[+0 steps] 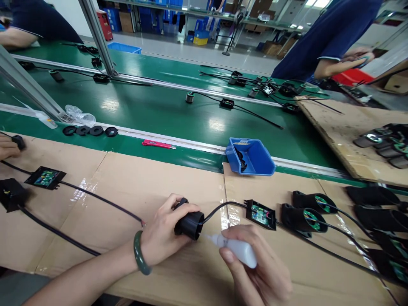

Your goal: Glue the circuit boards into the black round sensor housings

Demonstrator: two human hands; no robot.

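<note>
A black cylindrical housing [191, 224] lies on its side in my left hand [167, 233], with the fingers wrapped over it and its open end facing right. From that housing a black cable arches right to a small circuit board in a black case [261, 214]. My right hand [258, 263] grips a small white squeeze bottle [239, 250] between thumb and fingers. The bottle's thin nozzle points left, close to the housing's open end; whether it touches is too blurred to tell.
A blue bin [259, 159] stands beyond my hands. More black housings [306, 219] lie at right. A red cutter [157, 144] and black rings [96, 130] rest beyond the cardboard [127, 178]. Another person's hand [9, 147] is at far left; two people work across the green belt [153, 110].
</note>
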